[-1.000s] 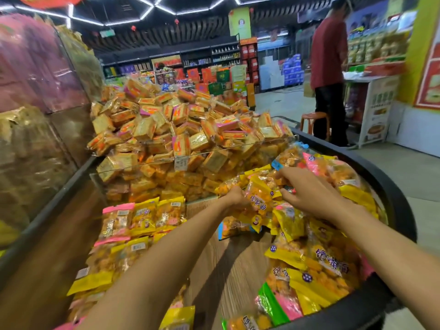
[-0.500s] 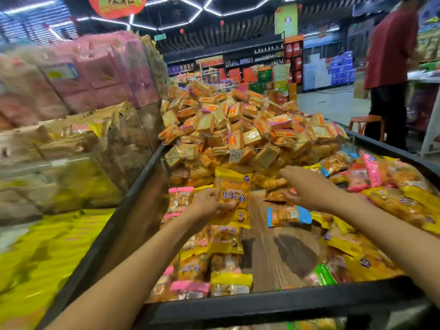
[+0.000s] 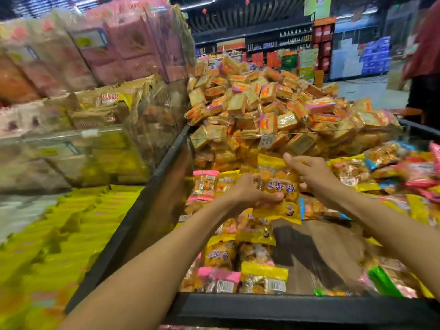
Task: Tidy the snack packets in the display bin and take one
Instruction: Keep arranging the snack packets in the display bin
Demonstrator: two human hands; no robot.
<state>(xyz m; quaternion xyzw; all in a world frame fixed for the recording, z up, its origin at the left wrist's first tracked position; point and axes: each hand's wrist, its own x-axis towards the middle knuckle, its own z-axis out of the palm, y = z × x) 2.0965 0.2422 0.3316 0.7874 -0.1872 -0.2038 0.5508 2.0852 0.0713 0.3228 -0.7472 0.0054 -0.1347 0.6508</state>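
A yellow snack packet [image 3: 278,184] with purple lettering is held up above the display bin [image 3: 262,306]. My left hand [image 3: 247,191] grips its lower left side, fingers curled under it. My right hand [image 3: 312,175] holds its right edge, the thumb up at the top. Below them a neat column of yellow and pink packets [image 3: 240,258] lies along the bin's left side. A loose heap of mixed packets [image 3: 392,177] covers the bin's right side. Bare wooden floor [image 3: 316,258] shows in the middle.
Behind a clear divider [image 3: 297,136] rises a tall mound of small orange-gold packs [image 3: 262,108]. Left of the bin stand clear cases of wrapped goods [image 3: 83,103] and yellow packets [image 3: 59,246]. A person in a red top [image 3: 426,55] stands at the far right.
The view has swung left. My left hand has lifted the yellow packet higher, and my right hand has come over from the heap to take its right edge.
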